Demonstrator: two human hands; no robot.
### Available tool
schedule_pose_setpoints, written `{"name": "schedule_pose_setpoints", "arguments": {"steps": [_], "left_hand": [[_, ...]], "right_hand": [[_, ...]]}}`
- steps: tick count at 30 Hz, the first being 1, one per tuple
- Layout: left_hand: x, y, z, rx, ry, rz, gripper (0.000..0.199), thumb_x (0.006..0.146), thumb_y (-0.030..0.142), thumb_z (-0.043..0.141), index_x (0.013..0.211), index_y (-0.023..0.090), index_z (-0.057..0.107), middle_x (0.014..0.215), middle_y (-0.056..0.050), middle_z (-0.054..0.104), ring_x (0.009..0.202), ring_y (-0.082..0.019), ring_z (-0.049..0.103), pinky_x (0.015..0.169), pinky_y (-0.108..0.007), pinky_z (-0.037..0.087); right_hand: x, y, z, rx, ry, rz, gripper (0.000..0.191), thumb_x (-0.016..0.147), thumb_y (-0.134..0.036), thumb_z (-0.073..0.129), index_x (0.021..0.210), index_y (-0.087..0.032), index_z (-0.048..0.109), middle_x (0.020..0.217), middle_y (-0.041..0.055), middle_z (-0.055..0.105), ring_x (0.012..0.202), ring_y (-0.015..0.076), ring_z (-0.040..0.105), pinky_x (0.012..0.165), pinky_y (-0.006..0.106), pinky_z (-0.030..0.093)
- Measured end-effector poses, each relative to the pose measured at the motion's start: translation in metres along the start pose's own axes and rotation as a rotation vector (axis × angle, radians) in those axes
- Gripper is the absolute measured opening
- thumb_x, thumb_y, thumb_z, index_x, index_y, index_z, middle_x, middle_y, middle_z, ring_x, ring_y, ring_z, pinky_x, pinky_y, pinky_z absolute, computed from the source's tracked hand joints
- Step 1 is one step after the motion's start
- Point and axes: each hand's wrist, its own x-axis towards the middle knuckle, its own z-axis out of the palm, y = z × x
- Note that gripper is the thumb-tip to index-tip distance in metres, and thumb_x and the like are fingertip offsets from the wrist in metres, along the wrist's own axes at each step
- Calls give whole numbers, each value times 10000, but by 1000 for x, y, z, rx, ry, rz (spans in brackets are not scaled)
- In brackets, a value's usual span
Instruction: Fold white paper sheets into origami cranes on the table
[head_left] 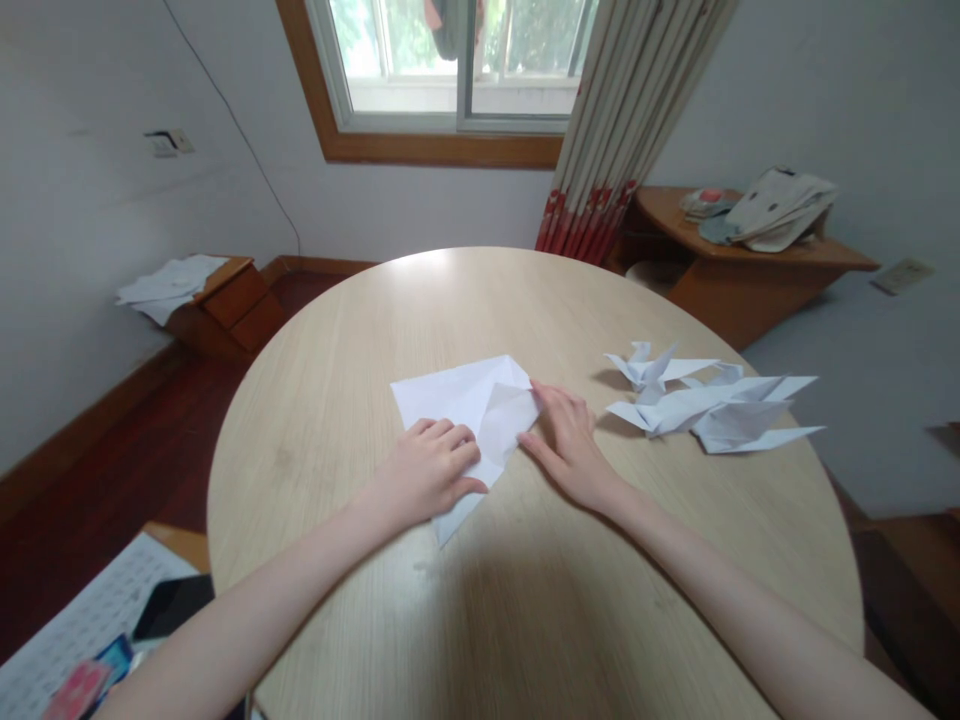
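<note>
A white sheet of paper (pixel 450 390) lies on the round table, partly folded, with a raised flap (pixel 504 425) on its right side and a pointed corner towards me. My left hand (pixel 442 465) rests on the sheet's lower left part, fingers slightly bent and thumb apart, pressing it down. At the right edge of the flap is my right hand (pixel 566 435); its index finger and thumb take the paper's edge from either end. Several folded white paper cranes (pixel 705 405) stand close together to the right of my right hand.
The round wooden table (pixel 337 340) has a curved edge all round. At lower left are a phone (pixel 174 606) and a printed sheet (pixel 75 610). Papers (pixel 172 283) lie on a small cabinet at left. A bag (pixel 776 208) sits on a corner shelf by the curtain (pixel 622 110).
</note>
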Motion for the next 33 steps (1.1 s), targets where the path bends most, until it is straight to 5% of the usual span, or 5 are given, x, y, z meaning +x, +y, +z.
{"name": "schedule_pose_setpoints", "arguments": {"steps": [7, 14, 21, 33], "left_hand": [[1, -12, -2, -54, -66, -158, 251, 870, 407, 643, 938, 182, 555, 1052, -47, 618, 996, -233, 551, 873, -384, 384], [0, -25, 1, -47, -23, -245, 137, 935, 245, 543, 1047, 169, 525, 1155, -73, 596, 1079, -249, 531, 892, -405, 409], [-1, -24, 17, -112, 37, -289, 177, 959, 233, 456, 1116, 155, 480, 1285, -126, 517, 1183, -268, 479, 978, -453, 405], [-1, -31, 20, -196, -42, -344, 241, 960, 286, 458, 1186, 203, 454, 1440, -119, 388, 1324, -303, 358, 1067, -511, 346]], "right_hand": [[1, -4, -13, 156, 104, 192, 402, 858, -432, 559, 1203, -228, 530, 986, 79, 633, 981, 287, 558, 947, 465, 319], [2, -16, -22, 168, -179, 245, 262, 854, -420, 576, 721, -211, 661, 780, 46, 670, 841, 255, 576, 879, 437, 310], [1, -15, -16, 238, -236, 374, 264, 839, -433, 581, 776, -235, 744, 960, 64, 686, 999, 296, 577, 935, 469, 306], [0, -4, -5, 442, -163, 480, 238, 766, -458, 639, 732, -251, 753, 1071, 78, 632, 1046, 297, 557, 952, 462, 360]]}}
